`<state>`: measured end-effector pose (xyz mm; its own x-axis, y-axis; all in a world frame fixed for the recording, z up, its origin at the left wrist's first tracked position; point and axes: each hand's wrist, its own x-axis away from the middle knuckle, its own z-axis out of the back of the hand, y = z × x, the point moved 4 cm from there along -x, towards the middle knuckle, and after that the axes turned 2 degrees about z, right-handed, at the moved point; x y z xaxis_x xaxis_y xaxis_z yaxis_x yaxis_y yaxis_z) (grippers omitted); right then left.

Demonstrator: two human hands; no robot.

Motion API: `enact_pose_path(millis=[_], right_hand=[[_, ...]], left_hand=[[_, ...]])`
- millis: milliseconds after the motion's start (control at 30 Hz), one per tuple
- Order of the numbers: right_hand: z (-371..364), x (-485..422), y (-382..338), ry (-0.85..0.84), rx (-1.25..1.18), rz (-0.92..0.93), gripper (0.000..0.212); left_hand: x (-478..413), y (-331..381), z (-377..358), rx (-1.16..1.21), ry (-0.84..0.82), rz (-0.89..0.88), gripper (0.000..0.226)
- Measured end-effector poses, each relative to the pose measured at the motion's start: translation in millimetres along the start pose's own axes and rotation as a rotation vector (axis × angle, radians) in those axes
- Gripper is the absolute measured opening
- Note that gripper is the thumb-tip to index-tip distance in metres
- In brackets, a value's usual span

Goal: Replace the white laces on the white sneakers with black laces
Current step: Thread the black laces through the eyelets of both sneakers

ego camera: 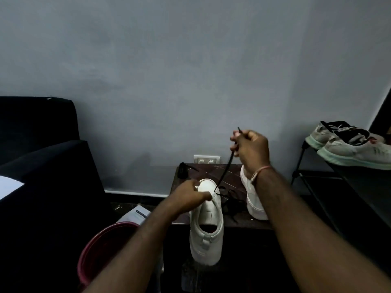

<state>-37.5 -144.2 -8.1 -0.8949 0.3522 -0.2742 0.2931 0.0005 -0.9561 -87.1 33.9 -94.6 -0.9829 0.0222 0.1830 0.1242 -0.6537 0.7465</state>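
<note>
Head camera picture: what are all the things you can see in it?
White leather sneakers: two, white, one held, one on table.
Black shoelace: one, black, held sneaker to right hand.
Loose black laces: tangle, black, between sneakers.
Dark wooden table: one, brown, centre.
Grey running shoes: two, mint-soled, black rack at right.
Pink plastic bucket: one, pink, lower left.
Black sofa: one, black, left.
White wall socket: one, white, behind table.
Left hand: grips held sneaker.
Right hand: pinches shoelace.

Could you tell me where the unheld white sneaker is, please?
In the head view, the unheld white sneaker sits right of centre on the dark table, behind the right forearm.
</note>
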Motion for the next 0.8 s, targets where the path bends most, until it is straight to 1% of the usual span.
enact_pose_path(millis=[33,67,100,167,233,300,333,400,467,500,567,600,633,700,800], right_hand=[[-2.2,-3.3,-9.9,-0.012,-0.073,0.008,0.023],[-7.2,-2.8,-14.4,-0.047,-0.118,0.017,0.022],[-13.1,1.2,-11.1,-0.095,-0.112,0.027,0.022],[-24.0,13.9,13.4,-0.225,0.091,0.062,0.025],[-30.6,30.8,46.0,-0.384,0.403,0.077,0.027],[-30.8,49.6,72.1,-0.489,0.614,0.051,0.016],[-29.0,57.7,79.2,-0.483,0.685,0.038,0.014],[-24.4,65.3,87.2,-0.421,0.746,0.016,0.015],[-24.1,64.5,89.6,-0.427,0.796,0.039,0.007],[-26.4,62.6,89.6,-0.458,0.831,0.061,0.006],[-31.2,62.0,87.9,-0.507,0.878,0.077,0.008],[-34.3,63.3,86.5,-0.516,0.896,0.092,0.01],[-37.8,64.1,86.1,-0.518,0.914,0.112,0.012],[-44.3,67.0,86.8,-0.515,0.946,0.143,0.013],[-47.3,66.8,90.6,-0.523,0.979,0.122,0.013]], left_hand=[[0.6,-2.2,-5.7,-0.055,-0.032,0.029,0.061],[0.9,-1.8,-9.8,-0.121,-0.03,0.039,0.064],[-0.7,-0.3,-13.0,-0.2,-0.009,0.04,0.061],[-0.1,8.7,-15.4,-0.38,0.042,0.023,0.047],[2.8,20.0,-16.9,-0.504,0.079,-0.013,0.035],[1.5,27.4,-19.0,-0.535,0.067,-0.056,0.031],[2.0,29.5,-17.6,-0.527,0.066,-0.065,0.03],[1.0,25.6,-12.1,-0.518,0.047,-0.053,0.027],[-5.2,8.3,-4.5,-0.397,0.043,-0.038,0.028],[-7.8,-2.9,-2.5,-0.254,0.036,-0.038,0.028],[-3.7,-20.8,0.2,0.147,0.024,-0.033,0.02],[-0.3,-26.7,0.7,0.321,0.019,-0.017,0.022],[2.2,-30.0,0.6,0.446,0.008,-0.003,0.028],[3.2,-33.3,-1.1,0.569,0.025,0.012,0.034],[4.6,-31.5,-3.5,0.677,0.076,0.037,0.036]])
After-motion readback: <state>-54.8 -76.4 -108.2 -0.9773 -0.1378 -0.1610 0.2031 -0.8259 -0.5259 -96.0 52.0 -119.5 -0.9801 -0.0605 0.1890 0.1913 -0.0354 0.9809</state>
